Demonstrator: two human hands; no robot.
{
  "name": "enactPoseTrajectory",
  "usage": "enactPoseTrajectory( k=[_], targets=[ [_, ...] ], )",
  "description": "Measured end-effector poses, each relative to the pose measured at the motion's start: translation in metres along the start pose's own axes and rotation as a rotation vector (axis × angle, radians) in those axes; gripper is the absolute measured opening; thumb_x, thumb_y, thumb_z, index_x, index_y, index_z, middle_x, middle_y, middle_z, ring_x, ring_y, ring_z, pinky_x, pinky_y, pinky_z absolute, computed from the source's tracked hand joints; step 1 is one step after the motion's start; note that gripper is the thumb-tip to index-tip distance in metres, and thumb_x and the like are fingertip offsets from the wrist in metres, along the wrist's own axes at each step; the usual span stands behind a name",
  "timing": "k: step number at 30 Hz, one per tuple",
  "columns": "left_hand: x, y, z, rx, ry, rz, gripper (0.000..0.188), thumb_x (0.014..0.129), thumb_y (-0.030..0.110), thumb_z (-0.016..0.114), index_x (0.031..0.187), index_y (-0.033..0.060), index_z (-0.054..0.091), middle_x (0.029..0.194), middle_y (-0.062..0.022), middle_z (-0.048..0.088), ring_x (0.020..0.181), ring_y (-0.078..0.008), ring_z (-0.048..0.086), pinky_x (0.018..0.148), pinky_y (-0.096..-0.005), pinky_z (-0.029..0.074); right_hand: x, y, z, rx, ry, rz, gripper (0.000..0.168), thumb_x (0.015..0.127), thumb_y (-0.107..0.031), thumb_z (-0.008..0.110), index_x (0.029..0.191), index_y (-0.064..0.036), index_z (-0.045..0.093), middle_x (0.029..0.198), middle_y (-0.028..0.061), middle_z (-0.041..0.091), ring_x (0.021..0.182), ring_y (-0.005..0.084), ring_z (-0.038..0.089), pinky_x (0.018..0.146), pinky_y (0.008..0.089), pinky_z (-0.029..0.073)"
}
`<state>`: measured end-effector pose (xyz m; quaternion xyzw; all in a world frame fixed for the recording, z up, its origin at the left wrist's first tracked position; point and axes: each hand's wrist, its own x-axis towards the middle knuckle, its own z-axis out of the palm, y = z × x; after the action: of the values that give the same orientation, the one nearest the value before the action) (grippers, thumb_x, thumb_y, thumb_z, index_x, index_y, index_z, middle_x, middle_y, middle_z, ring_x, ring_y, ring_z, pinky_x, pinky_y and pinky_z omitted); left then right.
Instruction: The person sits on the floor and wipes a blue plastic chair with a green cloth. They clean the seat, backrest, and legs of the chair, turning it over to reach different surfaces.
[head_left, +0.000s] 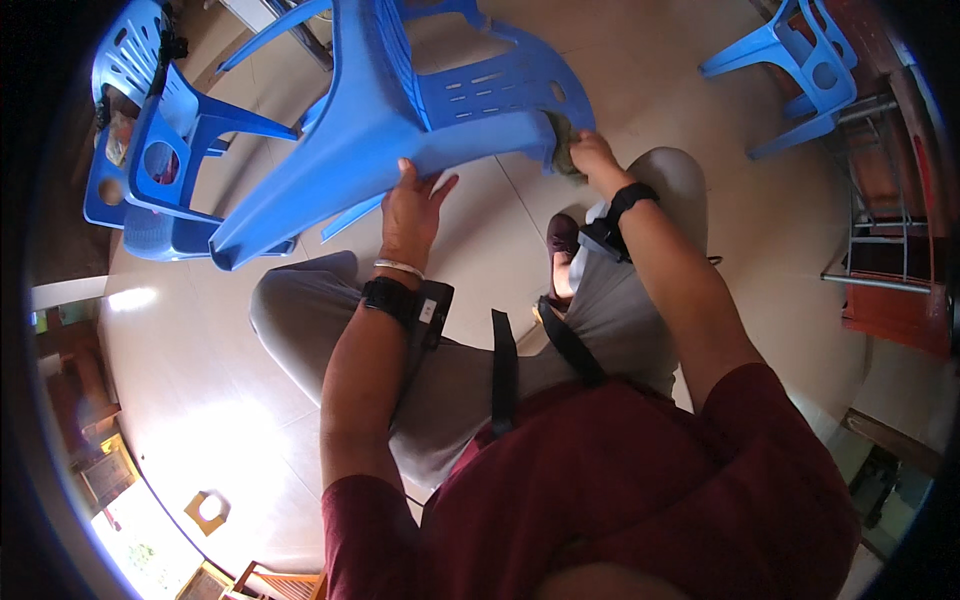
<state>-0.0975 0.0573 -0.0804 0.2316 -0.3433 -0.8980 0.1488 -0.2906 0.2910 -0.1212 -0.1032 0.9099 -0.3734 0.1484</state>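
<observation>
Before me a blue plastic armchair (390, 97) lies tipped over, one broad leg (300, 191) slanting down to the left. My left hand (411, 217) holds the chair's lower edge where that leg meets the armrest (487, 142), a finger over the edge and the others partly behind it. In my right hand (596, 161) is a bunched dark green cloth (564, 146), pressed to the armrest's right end. Slots and a round-ended hole show in the chair's backrest (487, 88) beyond. The fingers of my right hand are partly hidden around the cloth.
More blue plastic chairs (169, 142) stand at the left, with bags on one. Another blue chair (810, 67) is at the upper right, near a metal rack (885, 225). A small yellowish object (205, 513) lies on the tiled floor (225, 360) behind me to the left.
</observation>
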Motion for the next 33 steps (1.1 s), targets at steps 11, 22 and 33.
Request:
enactPoseTrajectory(
  k=[11, 22, 33],
  targets=[
    [-0.015, 0.061, 0.037, -0.34, 0.029, 0.097, 0.036, 0.106, 0.02, 0.055, 0.133, -0.0014, 0.042, 0.142, -0.0292, 0.047, 0.133, -0.0422, 0.05, 0.118, -0.0612, 0.039, -0.018, -0.06, -0.004, 0.872, 0.064, -0.287, 0.035, 0.104, -0.029, 0.058, 0.122, 0.0, 0.066, 0.103, 0.0092, 0.067, 0.101, 0.0182, 0.059, 0.092, 0.0327, 0.046],
    [-0.004, 0.086, 0.035, -0.301, -0.409, 0.264, 0.015, 0.103, 0.013, 0.059, 0.096, -0.0004, 0.06, 0.118, -0.0214, 0.065, 0.129, -0.0389, 0.056, 0.121, -0.0583, 0.033, -0.061, -0.056, -0.026, -0.48, -0.25, -0.047, 0.032, 0.091, -0.025, 0.057, 0.108, -0.004, 0.073, 0.11, 0.0288, 0.07, 0.105, 0.0472, 0.066, 0.085, 0.0462, 0.056],
    [-0.034, 0.099, 0.074, -0.172, -0.52, 0.135, 0.033, 0.103, 0.04, 0.059, 0.102, 0.0068, 0.061, 0.123, -0.0221, 0.066, 0.132, -0.0428, 0.055, 0.109, -0.0637, 0.044, -0.094, -0.158, -0.117, 0.402, 0.433, -0.658, 0.035, 0.093, -0.004, 0.065, 0.128, -0.004, 0.066, 0.109, 0.0096, 0.065, 0.101, 0.0226, 0.063, 0.09, 0.0366, 0.051]
  ],
)
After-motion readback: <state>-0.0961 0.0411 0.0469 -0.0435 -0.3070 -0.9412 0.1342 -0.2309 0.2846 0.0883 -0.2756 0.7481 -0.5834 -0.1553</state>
